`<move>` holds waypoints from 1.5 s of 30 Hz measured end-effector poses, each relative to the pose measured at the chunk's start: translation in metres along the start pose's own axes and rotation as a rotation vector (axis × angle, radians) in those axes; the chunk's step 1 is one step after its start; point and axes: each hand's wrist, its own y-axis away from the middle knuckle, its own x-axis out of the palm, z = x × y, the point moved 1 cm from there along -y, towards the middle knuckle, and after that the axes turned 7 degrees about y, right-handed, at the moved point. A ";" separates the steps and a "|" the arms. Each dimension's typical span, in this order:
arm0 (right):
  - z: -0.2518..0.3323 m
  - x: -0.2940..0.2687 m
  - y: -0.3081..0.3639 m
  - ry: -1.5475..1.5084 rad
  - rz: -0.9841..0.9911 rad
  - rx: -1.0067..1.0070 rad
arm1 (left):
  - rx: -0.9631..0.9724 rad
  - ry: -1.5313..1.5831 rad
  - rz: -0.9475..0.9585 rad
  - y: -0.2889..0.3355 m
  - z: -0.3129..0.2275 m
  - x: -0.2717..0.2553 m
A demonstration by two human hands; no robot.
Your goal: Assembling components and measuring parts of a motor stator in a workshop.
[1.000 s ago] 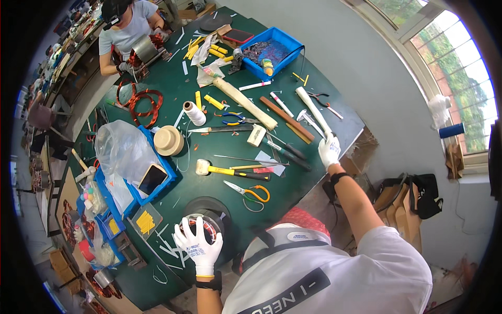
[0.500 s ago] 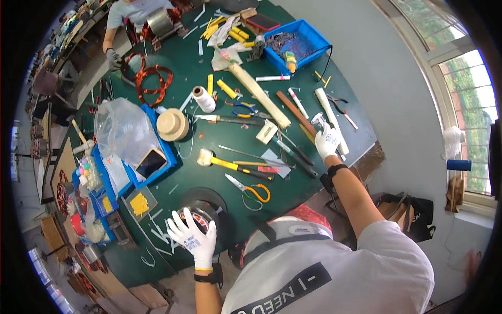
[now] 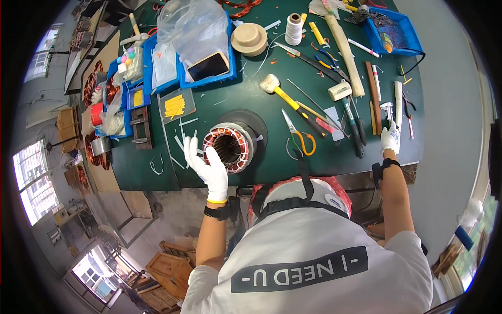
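Note:
My left hand (image 3: 210, 170), in a white glove, is raised with its fingers stretched apart beside a motor stator (image 3: 226, 149) with copper windings and white lacing. It holds nothing and partly covers the stator's near left rim. The stator sits on a dark round base (image 3: 257, 125). At the right table edge, my right hand (image 3: 390, 139), also gloved, has its fingers closed on the lower part of a metal vernier caliper (image 3: 387, 109), whose jaws point away from me. Just right of the caliper lies a pale tube (image 3: 398, 102), and left of it a brown wooden strip (image 3: 373, 97).
Scissors (image 3: 302, 137), a yellow-handled mallet (image 3: 285, 97) and a white-headed mallet (image 3: 340, 91) lie mid-table. Pliers (image 3: 409, 102) rest far right. Blue bins (image 3: 209, 78) with a phone (image 3: 208, 66) stand at left, a blue tray (image 3: 402, 29) at the back right.
The view has swung, so the table appears shifted and turned. My left hand has turned more side-on beside the stator, uncovering more of its windings. My right hand stays at the caliper.

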 end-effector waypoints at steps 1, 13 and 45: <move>-0.001 0.000 -0.001 -0.002 -0.002 -0.009 | 0.051 -0.020 0.040 0.003 0.000 -0.006; -0.017 -0.035 -0.009 -0.308 -0.053 -0.094 | 0.307 -0.096 0.409 0.008 0.024 -0.043; 0.330 -0.291 0.321 -1.249 0.219 -0.693 | 0.671 0.565 0.835 -0.139 -0.159 -0.124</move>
